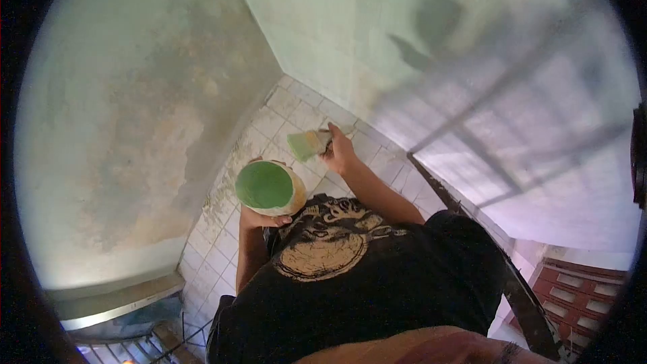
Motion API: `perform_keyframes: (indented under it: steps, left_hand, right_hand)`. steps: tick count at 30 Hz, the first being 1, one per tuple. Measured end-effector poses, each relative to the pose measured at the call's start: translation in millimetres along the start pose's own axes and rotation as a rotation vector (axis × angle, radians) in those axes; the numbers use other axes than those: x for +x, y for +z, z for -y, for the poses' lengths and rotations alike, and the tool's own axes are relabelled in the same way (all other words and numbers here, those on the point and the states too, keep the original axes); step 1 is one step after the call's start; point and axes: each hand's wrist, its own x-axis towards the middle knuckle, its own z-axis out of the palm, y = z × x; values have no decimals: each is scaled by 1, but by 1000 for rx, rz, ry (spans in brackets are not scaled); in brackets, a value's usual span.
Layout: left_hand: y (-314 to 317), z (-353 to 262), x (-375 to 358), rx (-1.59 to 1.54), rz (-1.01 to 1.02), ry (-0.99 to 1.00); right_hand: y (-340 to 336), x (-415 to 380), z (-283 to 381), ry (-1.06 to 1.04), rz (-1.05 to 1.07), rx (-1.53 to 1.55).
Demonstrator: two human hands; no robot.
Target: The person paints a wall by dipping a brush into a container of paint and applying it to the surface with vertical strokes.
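My left hand [264,218] is shut around a small round container of green paint [264,187], held up in front of my chest. My right hand [340,153] grips the handle of a flat paintbrush [309,143] whose bristles are wet with pale green paint and point left. The brush hangs just above and to the right of the container, apart from it. Both hands are over a white tiled floor [283,118], near the corner where two walls meet.
A stained, weathered wall [135,121] rises on the left. The wall on the right [418,47] is pale green, with shadows of a head and bars across it. A ledge and railing [128,310] lie at lower left, a red panelled door [579,293] at lower right.
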Motion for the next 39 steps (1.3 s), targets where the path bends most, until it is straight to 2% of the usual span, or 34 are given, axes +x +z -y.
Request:
perform_keyframes:
  steps: [2, 7, 9, 17, 23, 26, 32, 39]
  left_hand:
    - [11, -3, 10, -50, 22, 6]
    - [18, 5, 24, -54, 132, -3]
    - [25, 5, 20, -93, 101, -53]
    - [52, -4, 37, -107, 210, -61]
    - [61, 13, 51, -53, 275, -177]
    - [53, 21, 53, -49, 342, -74]
    - [61, 28, 59, -98, 336, -62]
    - [65, 28, 64, -180, 358, -140]
  right_hand:
    - [-2, -4, 2, 36, -54, 93]
    - [-16, 3, 11, 21, -22, 107]
    - [-23, 8, 11, 11, -85, 138]
    - [-25, -10, 26, -37, -99, 214]
    - [-38, -17, 43, -38, -150, 195]
    - [-39, -19, 42, -49, -169, 180]
    - [-46, -11, 50, -58, -174, 209]
    - [-58, -18, 57, -87, -215, 217]
